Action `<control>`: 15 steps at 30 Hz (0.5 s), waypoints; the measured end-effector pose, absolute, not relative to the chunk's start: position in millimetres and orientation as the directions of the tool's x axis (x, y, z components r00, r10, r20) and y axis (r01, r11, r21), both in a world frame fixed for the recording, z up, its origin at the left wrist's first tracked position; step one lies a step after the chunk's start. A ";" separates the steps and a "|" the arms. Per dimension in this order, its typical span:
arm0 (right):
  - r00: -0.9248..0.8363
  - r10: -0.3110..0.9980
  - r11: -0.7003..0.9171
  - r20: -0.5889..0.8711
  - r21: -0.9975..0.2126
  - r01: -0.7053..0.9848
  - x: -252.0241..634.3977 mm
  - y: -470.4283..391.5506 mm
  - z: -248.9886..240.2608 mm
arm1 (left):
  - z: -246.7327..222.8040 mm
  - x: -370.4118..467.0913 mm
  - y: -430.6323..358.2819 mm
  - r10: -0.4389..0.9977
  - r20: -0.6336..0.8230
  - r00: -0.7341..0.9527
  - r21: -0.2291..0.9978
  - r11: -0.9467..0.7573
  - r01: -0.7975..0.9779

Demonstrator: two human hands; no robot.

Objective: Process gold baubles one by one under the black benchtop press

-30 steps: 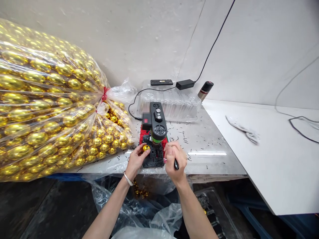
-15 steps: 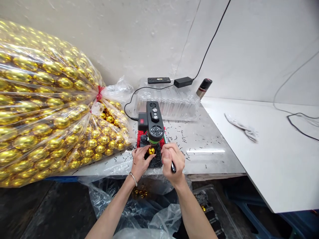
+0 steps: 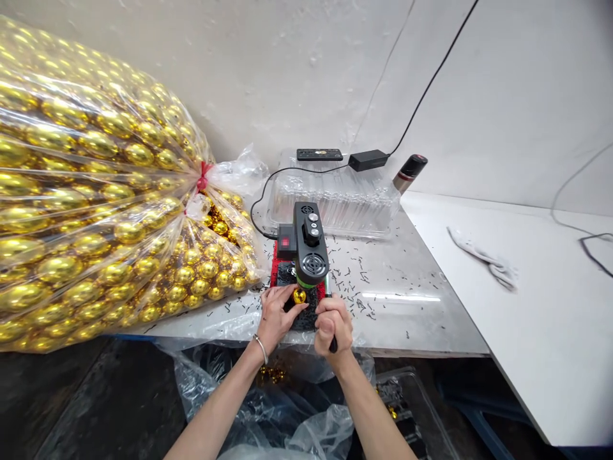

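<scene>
A black bench press machine (image 3: 311, 246) with a round vented head stands on a red and black base near the table's front edge. Under its head sits a small shiny gold ball (image 3: 299, 295). My left hand (image 3: 278, 313) pinches this ball between thumb and fingers from the left. My right hand (image 3: 334, 324) is wrapped round the machine's lever handle (image 3: 333, 345), whose black end shows below the fist. The underside of the head, where it meets the ball, is hidden.
A huge clear bag of gold balls (image 3: 96, 211) fills the left. Behind the machine stand clear plastic trays (image 3: 335, 198) with a black power adapter (image 3: 368, 160) on top. Black scraps (image 3: 361, 275) litter the table. A plastic-lined bin (image 3: 306, 409) sits below the edge.
The whole view has shifted, so things appear slightly further right. My right hand with the lever handle has come a little nearer the left hand. The ball stays in the left hand's pinch.
</scene>
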State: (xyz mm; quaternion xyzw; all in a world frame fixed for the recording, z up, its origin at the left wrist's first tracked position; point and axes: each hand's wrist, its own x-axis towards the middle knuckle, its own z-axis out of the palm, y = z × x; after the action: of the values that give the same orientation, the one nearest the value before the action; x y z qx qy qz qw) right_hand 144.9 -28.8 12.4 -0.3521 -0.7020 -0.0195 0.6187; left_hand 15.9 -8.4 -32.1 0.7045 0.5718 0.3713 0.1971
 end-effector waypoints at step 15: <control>-0.001 0.504 0.750 0.864 -0.437 0.496 144.6 -31.2 28.3 | -43.6 15.9 -3.9 0.910 0.411 0.046 0.681 -0.341 0.648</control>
State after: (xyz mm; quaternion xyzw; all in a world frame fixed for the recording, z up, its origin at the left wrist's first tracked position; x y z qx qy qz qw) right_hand 144.6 -31.2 28.3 -0.3534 -0.7074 0.0032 0.6121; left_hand 15.9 -3.9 -43.6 0.7057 0.5520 0.4151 0.1581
